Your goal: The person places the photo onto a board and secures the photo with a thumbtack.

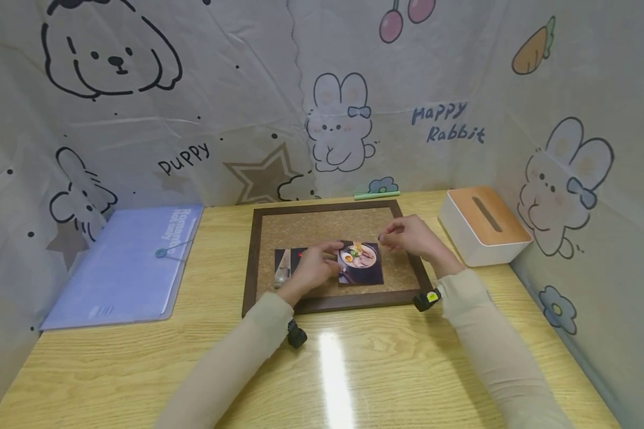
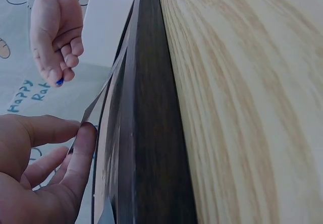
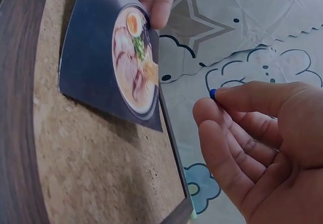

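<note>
A brown-framed corkboard (image 1: pixel 322 223) lies on the wooden table. Between thumb and fingers, my left hand (image 1: pixel 313 268) pinches the left edge of a photo of a noodle bowl (image 1: pixel 361 265). In the right wrist view, that photo (image 3: pixel 88 57) tilts up from the cork with a shadow beneath it. My right hand (image 1: pixel 410 235) is just beyond the photo's upper right corner, pinching a small blue push pin (image 3: pixel 212 94) between thumb and index finger. Another photo (image 1: pixel 282 265) lies on the left part of the cork, partly hidden by my left hand.
A lilac document folder (image 1: pixel 123 268) lies at the left. To the right of the board stands a white tissue box (image 1: pixel 477 253) with a wooden lid. A green pen (image 1: pixel 377 195) rests by the patterned cloth (image 1: pixel 268 119) behind the table.
</note>
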### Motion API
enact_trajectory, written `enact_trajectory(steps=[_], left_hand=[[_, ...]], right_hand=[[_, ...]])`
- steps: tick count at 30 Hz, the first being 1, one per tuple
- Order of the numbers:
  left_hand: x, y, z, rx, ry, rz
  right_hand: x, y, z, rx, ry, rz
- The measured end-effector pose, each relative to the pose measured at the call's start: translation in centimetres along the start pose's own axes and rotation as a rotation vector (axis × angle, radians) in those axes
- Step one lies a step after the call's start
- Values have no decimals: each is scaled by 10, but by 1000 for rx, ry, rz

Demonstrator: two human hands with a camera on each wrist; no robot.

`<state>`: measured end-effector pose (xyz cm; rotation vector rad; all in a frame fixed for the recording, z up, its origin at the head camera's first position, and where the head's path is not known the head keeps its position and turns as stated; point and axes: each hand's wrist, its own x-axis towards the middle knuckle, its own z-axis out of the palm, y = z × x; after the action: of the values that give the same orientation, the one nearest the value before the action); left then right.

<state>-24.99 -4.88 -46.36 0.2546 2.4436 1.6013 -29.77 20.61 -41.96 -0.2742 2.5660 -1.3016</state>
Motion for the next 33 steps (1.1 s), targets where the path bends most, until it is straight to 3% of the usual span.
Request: enact_trajectory(steps=[16,25,33], left_hand=[[7,8,13,169,77,-56],[11,7,17,233,64,-33],[13,6,18,263,62,-15]], right_hand=[[19,9,19,-2,-81,36],[29,18,29,7,-146,79],[31,16,30,-58,-144,70]])
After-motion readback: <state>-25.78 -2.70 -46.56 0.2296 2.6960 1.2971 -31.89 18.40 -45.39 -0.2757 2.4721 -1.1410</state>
